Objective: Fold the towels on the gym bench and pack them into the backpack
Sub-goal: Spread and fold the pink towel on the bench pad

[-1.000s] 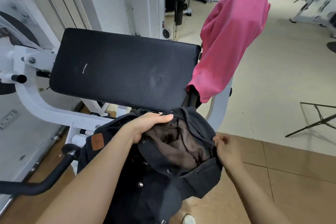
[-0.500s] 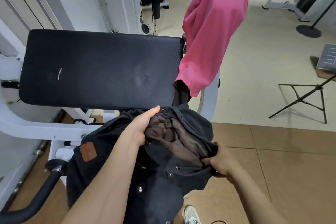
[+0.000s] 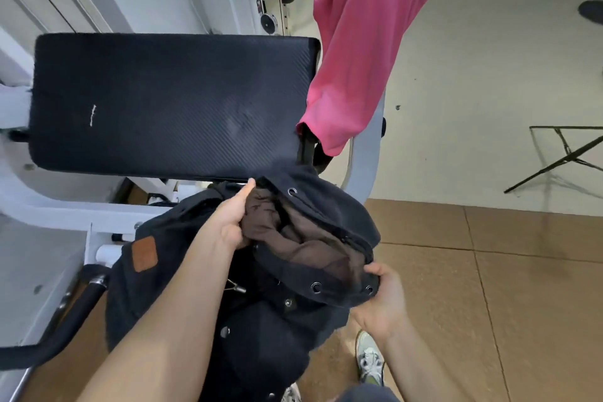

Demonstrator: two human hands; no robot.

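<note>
I am holding the backpack (image 3: 228,297) open for packing, just below the near edge of the table (image 3: 169,104). My left hand (image 3: 233,222) is gripping the near-left rim of the mouth, thumb along the edge and fingers tucked inside against the brown lining. My right hand (image 3: 383,299) is pinching the opposite rim, pulling it outward. The pink towel (image 3: 362,42) is hanging unfolded up beyond both grips, draped over the machine's upright past the table's right end. I am judging the next move as freeing one hand to fetch that towel and fold it on the table.
</note>
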